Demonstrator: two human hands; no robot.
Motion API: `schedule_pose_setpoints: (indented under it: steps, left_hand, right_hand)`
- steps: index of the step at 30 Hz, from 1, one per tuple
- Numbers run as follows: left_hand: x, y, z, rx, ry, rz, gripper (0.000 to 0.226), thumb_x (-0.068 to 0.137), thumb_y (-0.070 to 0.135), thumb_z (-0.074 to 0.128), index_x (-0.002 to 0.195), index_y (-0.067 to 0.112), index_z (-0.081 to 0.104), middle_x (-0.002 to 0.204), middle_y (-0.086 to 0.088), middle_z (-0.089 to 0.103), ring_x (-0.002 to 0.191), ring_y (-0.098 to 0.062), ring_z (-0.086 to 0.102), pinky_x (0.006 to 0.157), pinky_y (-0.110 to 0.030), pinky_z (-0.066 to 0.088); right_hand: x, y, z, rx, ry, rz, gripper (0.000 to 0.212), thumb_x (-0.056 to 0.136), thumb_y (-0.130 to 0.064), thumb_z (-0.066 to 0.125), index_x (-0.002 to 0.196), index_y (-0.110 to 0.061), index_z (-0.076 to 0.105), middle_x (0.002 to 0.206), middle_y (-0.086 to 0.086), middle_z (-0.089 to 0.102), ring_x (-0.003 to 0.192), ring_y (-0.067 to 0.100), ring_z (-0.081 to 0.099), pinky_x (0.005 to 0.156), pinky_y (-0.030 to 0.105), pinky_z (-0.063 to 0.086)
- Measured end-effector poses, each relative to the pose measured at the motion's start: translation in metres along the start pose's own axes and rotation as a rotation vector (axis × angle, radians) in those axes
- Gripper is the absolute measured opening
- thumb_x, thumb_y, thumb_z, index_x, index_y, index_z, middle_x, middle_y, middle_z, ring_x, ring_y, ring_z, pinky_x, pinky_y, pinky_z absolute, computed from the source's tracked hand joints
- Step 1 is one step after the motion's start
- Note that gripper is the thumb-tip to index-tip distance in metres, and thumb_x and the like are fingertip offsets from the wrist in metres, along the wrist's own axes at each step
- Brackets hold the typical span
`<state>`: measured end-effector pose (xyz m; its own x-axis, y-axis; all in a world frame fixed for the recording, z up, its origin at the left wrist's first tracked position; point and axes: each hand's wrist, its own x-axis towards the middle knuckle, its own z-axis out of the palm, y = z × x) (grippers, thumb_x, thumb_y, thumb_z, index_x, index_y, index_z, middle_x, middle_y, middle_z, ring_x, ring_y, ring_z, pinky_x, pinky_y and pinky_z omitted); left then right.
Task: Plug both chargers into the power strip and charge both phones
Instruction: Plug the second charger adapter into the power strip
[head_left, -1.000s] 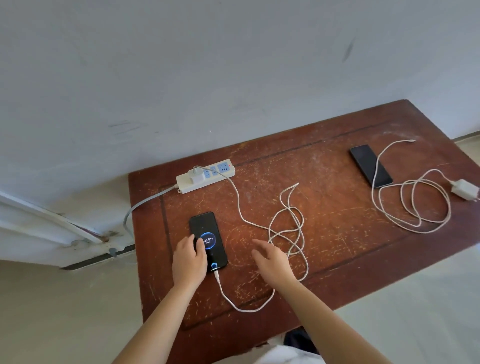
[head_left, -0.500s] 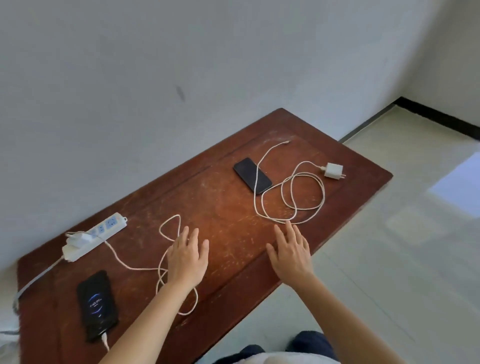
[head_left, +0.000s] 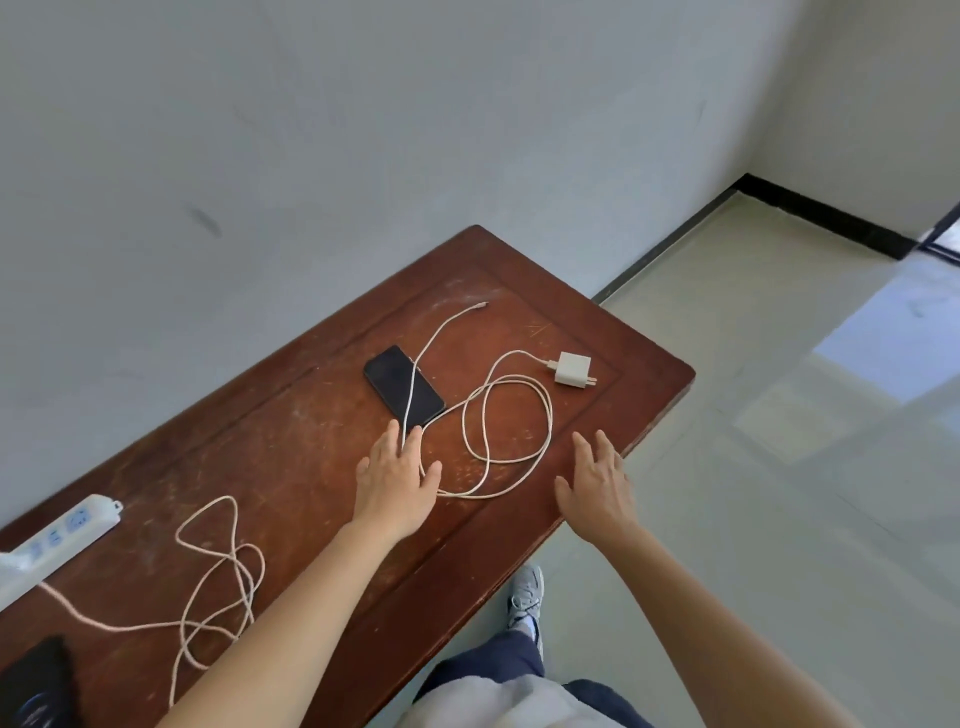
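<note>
A: Start at the left. What's there?

B: The power strip (head_left: 57, 535) at the table's (head_left: 311, 415) left edge, with a looped cable (head_left: 218, 571) trailing from it toward a dark phone (head_left: 31, 680) in the bottom corner.

A: And the hands?

B: The left hand (head_left: 397, 480) is spread flat, fingers open, holding nothing; its fingertips lie over the second cable (head_left: 498, 415), just short of the second phone (head_left: 404, 385). The right hand (head_left: 597, 486) is open too, empty, hovering by the table's near edge.

A: Where's the loose charger?

B: The white plug brick (head_left: 573, 369) lies ahead of the right hand and slightly left, prongs pointing right. The right hand looks nearer to it.

A: And that phone?

B: Straight ahead of the left hand, long axis running away and leftward. The cable's free tip (head_left: 480, 305) rests well beyond it.
</note>
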<state>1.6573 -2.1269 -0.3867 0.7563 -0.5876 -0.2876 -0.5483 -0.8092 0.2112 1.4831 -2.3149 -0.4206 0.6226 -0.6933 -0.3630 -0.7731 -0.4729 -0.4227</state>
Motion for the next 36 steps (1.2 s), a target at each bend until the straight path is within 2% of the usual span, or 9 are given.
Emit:
schedule_pose_setpoints:
  steps: [6,12,15,18,22,25,28,33,36]
  left_hand:
    - [0.063,0.008,0.024,-0.023,-0.027,-0.034,0.066,0.103,0.052,0.036,0.158,0.020,0.020,0.169,-0.011,0.007,0.155,-0.031,0.008,0.122,-0.052,0.020]
    - [0.093,0.028,0.057,0.022,-0.021,0.161,0.061,0.104,0.048,0.032,0.158,0.019,0.026,0.170,-0.006,0.007,0.156,-0.025,0.001,0.123,-0.051,0.012]
    - [0.098,0.035,0.070,0.070,-0.094,0.178,0.061,0.105,0.049,0.024,0.159,0.022,0.020,0.170,-0.003,0.005,0.156,-0.021,0.000,0.125,-0.052,0.006]
    - [0.102,0.037,0.071,0.022,-0.089,0.133,0.058,0.104,0.049,0.028,0.158,0.025,0.025,0.170,0.000,0.009,0.156,-0.018,0.005,0.125,-0.051,0.004]
    - [0.101,0.039,0.069,-0.018,-0.071,0.111,0.056,0.104,0.046,0.035,0.156,0.027,0.031,0.169,0.001,0.014,0.155,-0.017,0.010,0.124,-0.050,0.003]
    - [0.102,0.042,0.066,0.015,-0.074,0.083,0.056,0.105,0.045,0.034,0.157,0.028,0.027,0.170,0.002,0.010,0.156,-0.015,0.006,0.124,-0.048,0.002]
    - [0.094,0.051,0.063,0.029,-0.077,0.008,0.055,0.106,0.042,0.033,0.158,0.026,0.025,0.170,0.002,0.009,0.156,-0.015,0.005,0.125,-0.045,0.006]
    - [0.063,0.071,0.067,-0.064,-0.058,-0.210,0.055,0.106,0.041,0.036,0.157,0.025,0.026,0.170,-0.001,0.005,0.156,-0.018,0.003,0.126,-0.040,0.012]
    - [0.047,0.073,0.065,-0.144,-0.025,-0.352,0.052,0.105,0.043,0.039,0.154,0.023,0.036,0.169,-0.003,0.014,0.155,-0.020,0.011,0.125,-0.043,0.017]
  right_hand:
    - [0.075,-0.015,-0.021,-0.084,0.000,-0.064,0.072,0.098,-0.030,0.051,0.160,-0.021,0.016,0.168,0.017,0.008,0.152,0.039,0.015,0.120,0.054,0.026]
    - [0.142,-0.030,-0.035,-0.146,0.016,-0.063,0.078,0.094,-0.008,0.048,0.160,-0.022,0.009,0.169,0.017,0.005,0.154,0.039,0.006,0.121,0.053,0.021]
    - [0.164,-0.029,-0.037,-0.209,-0.048,-0.069,0.076,0.093,-0.004,0.047,0.160,-0.019,0.015,0.167,0.013,0.020,0.152,0.037,0.015,0.119,0.050,0.026]
    - [0.174,-0.028,-0.040,-0.252,-0.050,-0.098,0.068,0.093,-0.014,0.055,0.156,-0.019,0.028,0.151,0.009,0.044,0.135,0.035,0.039,0.105,0.047,0.046]
    - [0.184,-0.038,-0.051,-0.290,-0.209,-0.131,0.080,0.082,-0.052,0.060,0.153,-0.029,0.029,0.138,0.005,0.050,0.123,0.031,0.054,0.093,0.045,0.051]
    - [0.189,-0.052,-0.062,-0.131,-0.324,-0.098,0.074,0.074,-0.060,0.059,0.140,-0.027,0.048,0.117,0.001,0.052,0.103,0.027,0.059,0.085,0.037,0.047]
    - [0.193,-0.063,-0.075,0.061,-0.426,-0.138,0.061,0.075,-0.050,0.066,0.127,-0.019,0.060,0.115,0.000,0.060,0.099,0.020,0.058,0.083,0.034,0.047]
    - [0.183,-0.067,-0.094,0.416,-0.566,-0.161,0.050,0.065,-0.046,0.074,0.110,-0.027,0.061,0.103,-0.005,0.068,0.086,0.008,0.066,0.065,0.021,0.050]
    - [0.174,-0.063,-0.087,0.674,-0.670,-0.070,0.068,0.064,-0.049,0.080,0.121,-0.021,0.056,0.103,0.003,0.070,0.078,0.012,0.069,0.063,0.024,0.053]
